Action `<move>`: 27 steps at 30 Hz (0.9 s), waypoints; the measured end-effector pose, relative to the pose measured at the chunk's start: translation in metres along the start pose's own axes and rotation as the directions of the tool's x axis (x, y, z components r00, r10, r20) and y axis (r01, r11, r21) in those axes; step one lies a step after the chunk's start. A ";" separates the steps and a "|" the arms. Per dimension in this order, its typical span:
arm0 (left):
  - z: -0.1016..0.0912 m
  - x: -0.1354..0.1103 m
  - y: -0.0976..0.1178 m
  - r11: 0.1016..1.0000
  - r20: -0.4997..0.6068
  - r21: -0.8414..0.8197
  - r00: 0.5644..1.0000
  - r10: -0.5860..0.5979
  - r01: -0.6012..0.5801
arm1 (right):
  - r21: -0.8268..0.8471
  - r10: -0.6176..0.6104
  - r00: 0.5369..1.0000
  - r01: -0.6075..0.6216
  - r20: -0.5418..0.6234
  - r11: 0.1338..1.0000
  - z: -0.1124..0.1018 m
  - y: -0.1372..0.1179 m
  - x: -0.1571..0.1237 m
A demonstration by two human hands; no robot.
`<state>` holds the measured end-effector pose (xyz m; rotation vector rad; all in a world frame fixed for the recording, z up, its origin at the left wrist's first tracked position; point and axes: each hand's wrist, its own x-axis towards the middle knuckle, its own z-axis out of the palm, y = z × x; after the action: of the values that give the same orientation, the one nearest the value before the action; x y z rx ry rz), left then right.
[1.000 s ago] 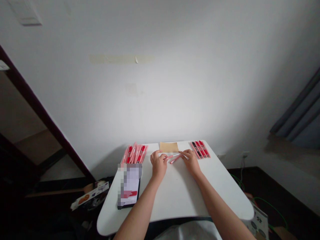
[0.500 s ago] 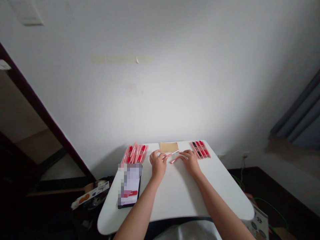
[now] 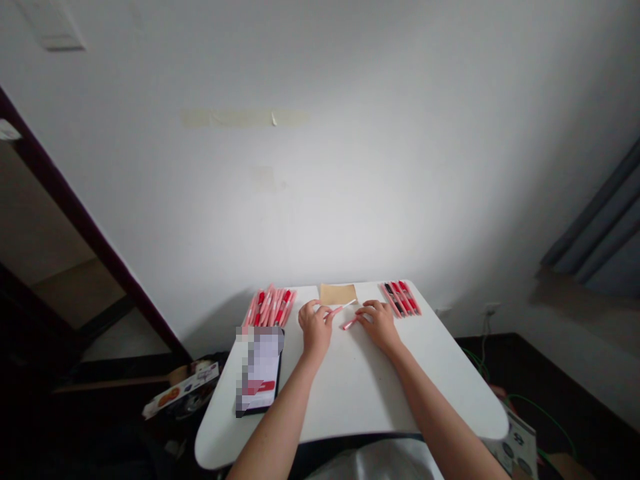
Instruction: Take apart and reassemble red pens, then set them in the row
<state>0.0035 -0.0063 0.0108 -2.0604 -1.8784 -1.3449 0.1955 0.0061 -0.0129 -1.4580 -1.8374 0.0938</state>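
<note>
My left hand (image 3: 316, 327) is closed around a pink pen (image 3: 337, 311) near the middle of the table's far side. A thin white length sticks out of the pen toward the upper right. A short pink pen part (image 3: 350, 323), perhaps a cap or barrel piece, is pinched in my right hand (image 3: 377, 323), its end pointing down and left. The two pieces are apart. Left of my left hand lies a pile of pink and red pens (image 3: 270, 307). Just beyond my right hand several red, pink and black pens (image 3: 401, 299) lie side by side.
A tan paper sheet (image 3: 338, 294) lies at the far edge of the white table (image 3: 360, 387), against the wall. A phone (image 3: 263, 373), partly blurred out, rests on the left side by my forearm. Boxes (image 3: 183, 390) and clutter stand on the floor left of the table.
My right hand has turned slightly, and its pink part has shifted a little with it. The left hand's pen has barely moved, its white end now slightly lower and further left.
</note>
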 end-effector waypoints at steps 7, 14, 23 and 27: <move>0.000 0.001 0.000 1.000 0.018 0.000 1.000 -0.016 0.016 | -0.008 0.005 1.000 -0.005 -0.011 1.000 0.000 -0.001 0.000; 0.000 0.000 0.000 1.000 0.008 -0.008 1.000 -0.023 0.023 | -0.030 0.000 1.000 0.000 0.001 1.000 0.002 -0.001 -0.001; 0.000 0.001 -0.001 1.000 0.001 -0.011 1.000 -0.020 0.020 | 0.035 0.014 1.000 -0.014 -0.006 0.999 0.005 0.004 0.001; 0.000 0.001 -0.002 1.000 0.004 0.001 1.000 -0.031 0.031 | 0.106 0.031 0.999 -0.027 -0.030 0.994 0.000 0.000 0.002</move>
<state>0.0018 -0.0050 0.0101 -2.0431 -1.9199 -1.3482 0.1954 0.0079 -0.0125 -1.4051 -1.7595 0.1787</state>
